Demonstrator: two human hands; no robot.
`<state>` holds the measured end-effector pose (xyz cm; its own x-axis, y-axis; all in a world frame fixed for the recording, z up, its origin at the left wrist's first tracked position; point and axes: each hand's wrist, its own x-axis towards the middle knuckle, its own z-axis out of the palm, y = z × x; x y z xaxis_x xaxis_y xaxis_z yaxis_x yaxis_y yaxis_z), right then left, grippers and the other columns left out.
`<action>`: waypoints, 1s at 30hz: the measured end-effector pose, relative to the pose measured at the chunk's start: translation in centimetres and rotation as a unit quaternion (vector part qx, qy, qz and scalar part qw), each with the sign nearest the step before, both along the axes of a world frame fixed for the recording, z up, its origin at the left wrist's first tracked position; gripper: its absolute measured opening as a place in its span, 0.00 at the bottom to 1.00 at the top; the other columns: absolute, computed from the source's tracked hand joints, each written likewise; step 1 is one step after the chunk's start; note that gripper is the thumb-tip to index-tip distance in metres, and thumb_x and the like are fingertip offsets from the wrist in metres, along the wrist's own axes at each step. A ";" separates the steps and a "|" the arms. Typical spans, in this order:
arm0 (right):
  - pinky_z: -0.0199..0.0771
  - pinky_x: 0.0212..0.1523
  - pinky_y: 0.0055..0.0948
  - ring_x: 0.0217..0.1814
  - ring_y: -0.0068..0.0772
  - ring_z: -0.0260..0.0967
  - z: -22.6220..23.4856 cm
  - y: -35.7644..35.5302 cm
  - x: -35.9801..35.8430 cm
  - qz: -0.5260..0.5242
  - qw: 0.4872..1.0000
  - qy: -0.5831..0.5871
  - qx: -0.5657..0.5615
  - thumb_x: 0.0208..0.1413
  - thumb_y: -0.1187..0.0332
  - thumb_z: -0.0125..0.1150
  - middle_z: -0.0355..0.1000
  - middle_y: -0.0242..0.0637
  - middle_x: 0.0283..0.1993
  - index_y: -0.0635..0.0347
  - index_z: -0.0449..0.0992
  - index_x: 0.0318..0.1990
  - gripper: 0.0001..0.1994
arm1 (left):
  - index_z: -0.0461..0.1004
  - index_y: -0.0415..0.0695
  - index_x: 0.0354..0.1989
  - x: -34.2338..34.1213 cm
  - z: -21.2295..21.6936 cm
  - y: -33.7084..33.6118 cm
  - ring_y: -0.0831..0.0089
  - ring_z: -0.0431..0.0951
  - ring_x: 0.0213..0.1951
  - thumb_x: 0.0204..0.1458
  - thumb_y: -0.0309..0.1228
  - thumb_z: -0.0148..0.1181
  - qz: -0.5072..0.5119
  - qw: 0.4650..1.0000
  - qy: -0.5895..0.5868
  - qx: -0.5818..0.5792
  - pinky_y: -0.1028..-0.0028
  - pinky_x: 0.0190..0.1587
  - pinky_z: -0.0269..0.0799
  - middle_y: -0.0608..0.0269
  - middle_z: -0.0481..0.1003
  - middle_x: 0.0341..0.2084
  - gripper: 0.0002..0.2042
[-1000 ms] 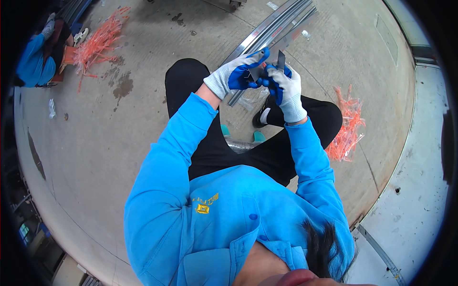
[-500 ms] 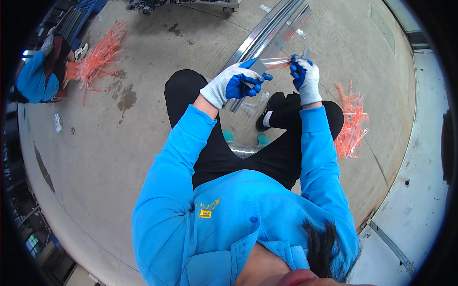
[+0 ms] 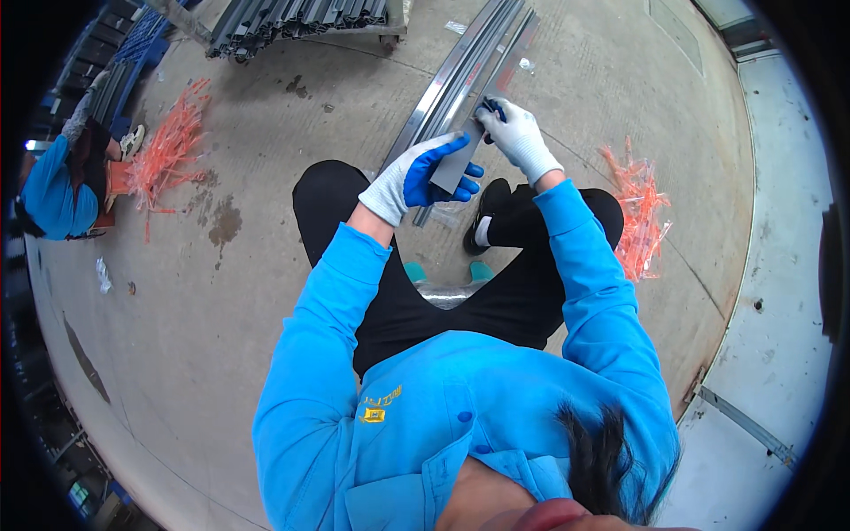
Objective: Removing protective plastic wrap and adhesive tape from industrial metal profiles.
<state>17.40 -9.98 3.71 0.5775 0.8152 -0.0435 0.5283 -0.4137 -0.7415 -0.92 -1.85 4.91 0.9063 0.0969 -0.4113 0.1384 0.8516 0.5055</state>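
A flat grey metal strip (image 3: pixel 459 166) rests in my left hand (image 3: pixel 412 180), thumb along one side and fingers curled beneath it. My gloves are white with blue palms and fingertips. My right hand (image 3: pixel 518 140) is at the strip's far end, its fingers bent together against the edge there. What those fingertips pinch is too small to make out. Beyond and beneath both hands, several long metal profiles (image 3: pixel 443 93) lie side by side on the floor, pointing away from me.
Orange-and-clear film scraps lie in a pile (image 3: pixel 639 217) to my right, with another film pile (image 3: pixel 168 146) at far left beside a seated co-worker (image 3: pixel 60 190). A rack of dark profiles (image 3: pixel 301 16) stands at the back. A pale metal panel (image 3: pixel 770 221) borders the right.
My right hand has moved left, back against the strip. The clear film stretched between it and the strip is no longer seen. The left hand still holds the strip, now tilted more lengthwise.
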 end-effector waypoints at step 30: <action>0.55 0.14 0.15 0.14 0.19 0.60 3.9 -19.0 25.9 -0.259 0.819 0.394 0.327 0.51 0.62 0.58 0.77 0.39 0.39 0.59 0.76 0.40 0.13 | 0.57 0.45 0.64 -4.7 8.4 -1.5 0.77 0.73 0.14 0.42 0.20 0.57 -0.014 0.990 0.042 0.133 0.83 0.09 0.66 0.52 0.77 0.30 0.35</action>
<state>43.26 -28.94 7.59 0.8561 0.4671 -0.2210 -0.3417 0.1908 -0.9203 -5.60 -3.34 13.32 0.8738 0.1867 -0.4490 0.2120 0.6847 0.6973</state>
